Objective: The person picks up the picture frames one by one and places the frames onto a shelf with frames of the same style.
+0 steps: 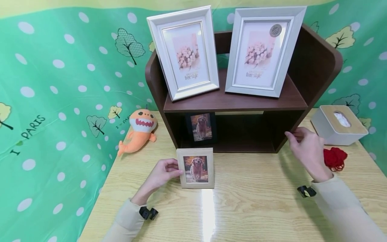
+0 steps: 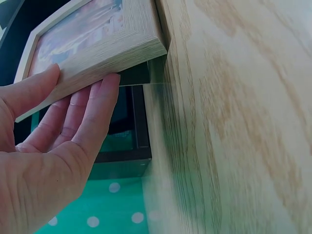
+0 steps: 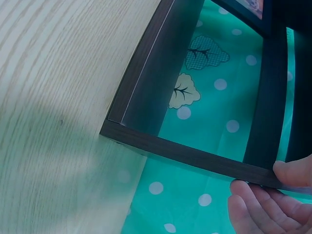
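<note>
A small light-wood photo frame [image 1: 196, 168] with a dog picture is upright on the table, in front of the dark brown shelf [image 1: 235, 104]. My left hand [image 1: 163, 173] pinches its left edge; in the left wrist view the thumb lies on the front of the frame [image 2: 107, 58] and the fingers [image 2: 97, 117] are behind it. My right hand [image 1: 306, 149] holds the front edge of the shelf's right side panel [image 3: 195, 156], thumb inside and fingers outside. Inside the lower compartment, at the left, stands a black photo frame [image 1: 202, 128] with a similar dog picture.
Two large photo frames, one white [image 1: 184, 53] and one pale grey [image 1: 266, 50], lean on the upper shelf. An orange shark plush [image 1: 140, 131] lies left of the shelf. To the right are a tissue box [image 1: 338, 124] and red yarn [image 1: 335, 158] on the wooden table [image 1: 257, 205].
</note>
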`<state>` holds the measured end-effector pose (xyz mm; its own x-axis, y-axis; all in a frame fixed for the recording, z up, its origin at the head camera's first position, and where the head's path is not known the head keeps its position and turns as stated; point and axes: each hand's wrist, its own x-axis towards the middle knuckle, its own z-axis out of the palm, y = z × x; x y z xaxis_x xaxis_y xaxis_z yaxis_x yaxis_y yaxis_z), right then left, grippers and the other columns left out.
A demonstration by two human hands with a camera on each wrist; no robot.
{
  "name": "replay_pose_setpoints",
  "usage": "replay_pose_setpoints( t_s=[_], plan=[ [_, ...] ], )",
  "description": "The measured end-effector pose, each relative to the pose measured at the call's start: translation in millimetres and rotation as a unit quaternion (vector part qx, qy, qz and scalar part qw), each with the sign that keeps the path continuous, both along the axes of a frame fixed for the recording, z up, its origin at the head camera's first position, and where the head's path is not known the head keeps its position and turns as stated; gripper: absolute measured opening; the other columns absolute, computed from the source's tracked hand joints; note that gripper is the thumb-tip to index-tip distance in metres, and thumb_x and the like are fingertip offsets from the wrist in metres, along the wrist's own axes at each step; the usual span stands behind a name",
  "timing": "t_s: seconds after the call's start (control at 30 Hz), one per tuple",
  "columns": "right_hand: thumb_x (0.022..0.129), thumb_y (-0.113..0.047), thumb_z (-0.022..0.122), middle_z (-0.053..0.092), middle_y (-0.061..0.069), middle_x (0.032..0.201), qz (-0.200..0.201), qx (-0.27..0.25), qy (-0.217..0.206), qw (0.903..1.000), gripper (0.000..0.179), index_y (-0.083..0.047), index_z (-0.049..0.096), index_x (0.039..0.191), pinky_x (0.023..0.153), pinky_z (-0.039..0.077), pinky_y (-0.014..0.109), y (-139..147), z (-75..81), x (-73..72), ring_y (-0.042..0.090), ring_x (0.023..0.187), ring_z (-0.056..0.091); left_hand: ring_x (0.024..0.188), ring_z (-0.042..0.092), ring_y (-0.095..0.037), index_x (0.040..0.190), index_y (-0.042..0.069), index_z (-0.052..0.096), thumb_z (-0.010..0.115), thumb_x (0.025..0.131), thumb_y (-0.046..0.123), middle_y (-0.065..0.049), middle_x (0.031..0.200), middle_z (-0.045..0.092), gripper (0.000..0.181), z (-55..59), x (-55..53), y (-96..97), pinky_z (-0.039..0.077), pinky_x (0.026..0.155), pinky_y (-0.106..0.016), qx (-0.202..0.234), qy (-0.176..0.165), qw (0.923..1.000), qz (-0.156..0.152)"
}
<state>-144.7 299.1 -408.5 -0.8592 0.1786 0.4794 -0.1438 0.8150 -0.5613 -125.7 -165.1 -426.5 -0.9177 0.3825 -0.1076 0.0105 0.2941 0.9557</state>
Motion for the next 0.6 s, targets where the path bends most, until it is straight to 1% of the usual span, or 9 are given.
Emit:
replay_pose_setpoints(
  t_s=[0.13,0.37,0.47,0.6],
  plan=[
    [0.09,-0.016,0.066,0.067,0.026,0.085,-0.001,0.0,-0.003,1.0,0.024,0.008,0.066,0.092,0.081,0.033,0.056,0,-0.7,-0.1,0.041,0.077,0.063,0.085,0.064,-0.031,0.101,-0.013,0.063,0.067,0.084,-0.007,-0.019,0.095,0.064,0.018,-1.9,-1.2,-0.7,0.055,0.075,-0.044,0.008,0.002,1.0,-0.002],
    [0.09,-0.017,0.065,0.067,0.026,0.085,-0.006,-0.005,-0.004,1.0,0.025,0.008,0.066,0.092,0.081,0.033,0.055,-1,-1.0,0.0,0.041,0.077,0.063,0.085,0.065,-0.029,0.103,-0.01,0.064,0.07,0.084,-0.005,-0.017,0.095,0.065,0.02,-29.7,-11.5,-7.4,0.055,0.075,-0.047,0.023,0.002,0.9997,0.0],
    [0.09,-0.017,0.065,0.067,0.026,0.084,-0.004,-0.007,-0.004,1.0,0.024,0.007,0.066,0.092,0.081,0.033,0.055,-1,-0.7,-0.2,0.041,0.077,0.063,0.085,0.065,-0.028,0.103,-0.009,0.065,0.07,0.084,-0.003,-0.016,0.096,0.065,0.021,-32.0,-12.6,-7.9,0.055,0.075,-0.047,0.033,0.003,0.9994,-0.001],
    [0.09,-0.017,0.065,0.067,0.026,0.084,-0.006,-0.006,-0.006,1.0,0.025,0.007,0.066,0.091,0.08,0.033,0.054,-1,-0.5,-0.2,0.04,0.077,0.062,0.087,0.065,-0.031,0.103,-0.01,0.064,0.07,0.084,-0.004,-0.019,0.099,0.064,0.021,-31.6,-13.4,-7.1,0.054,0.076,-0.048,0.05,0.005,0.9985,-0.019]
  ],
)
